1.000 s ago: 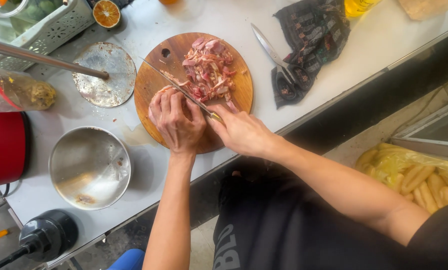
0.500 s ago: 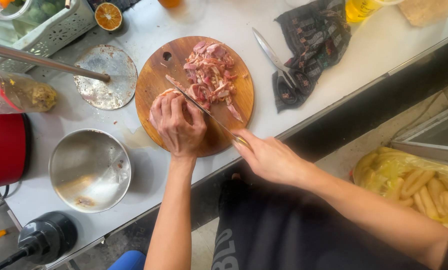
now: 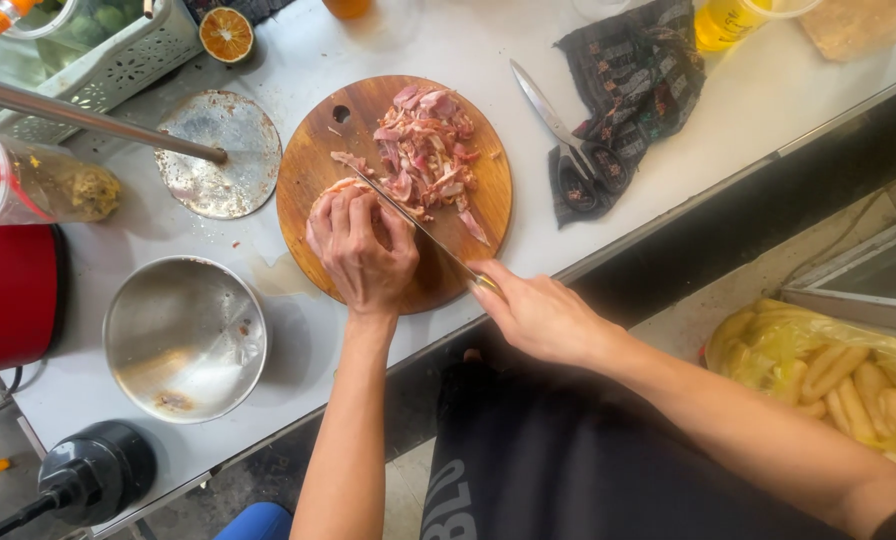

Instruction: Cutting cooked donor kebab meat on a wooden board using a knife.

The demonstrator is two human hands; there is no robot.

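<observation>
A round wooden cutting board (image 3: 468, 230) lies on the white counter. A pile of sliced pink meat (image 3: 426, 150) covers its far half. My left hand (image 3: 363, 245) presses down on an uncut piece of meat (image 3: 330, 192) at the board's near left. My right hand (image 3: 538, 315) grips the handle of a long knife (image 3: 413, 222). The blade runs diagonally across the board, right beside my left fingers.
A steel bowl (image 3: 183, 340) sits left of the board. A round metal lid (image 3: 220, 155), half an orange (image 3: 226, 33), a red pot (image 3: 8, 295), scissors (image 3: 558, 130) on a dark cloth (image 3: 638, 90), and a yellow bag of bread rolls (image 3: 838, 370) lie around.
My right hand has drawn back toward me, pulling the knife through the meat. My left hand has stayed on the uncut piece.
</observation>
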